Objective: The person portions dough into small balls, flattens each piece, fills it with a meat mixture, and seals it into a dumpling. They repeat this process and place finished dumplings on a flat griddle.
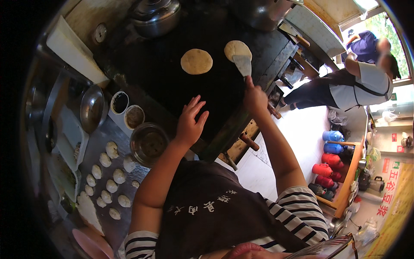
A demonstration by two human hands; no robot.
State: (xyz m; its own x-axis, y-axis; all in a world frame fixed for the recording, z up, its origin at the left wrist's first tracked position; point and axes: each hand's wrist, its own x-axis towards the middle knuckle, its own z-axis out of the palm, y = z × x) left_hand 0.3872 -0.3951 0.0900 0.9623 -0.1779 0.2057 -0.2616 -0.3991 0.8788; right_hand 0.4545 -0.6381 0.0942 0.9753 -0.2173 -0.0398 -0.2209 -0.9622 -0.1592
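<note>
My right hand (255,98) grips the handle of a metal spatula (243,65). The spatula's blade overlaps the lower part of a round flatbread (237,49) on the black griddle (155,61). A second round flatbread (196,61) lies flat to the left of it, lightly browned in spots. Over the near edge of the griddle, my left hand (190,123) is raised with fingers apart and nothing in it. Below its wrist stands a clear round bowl (149,144).
Several dough balls (119,176) sit on the metal counter (119,139) at left, near small tubs (134,117) and a steel bowl (93,108). A lidded steel pot (155,19) stands at the back. Two people (359,82) are at the right, near shelved thermos flasks (331,158).
</note>
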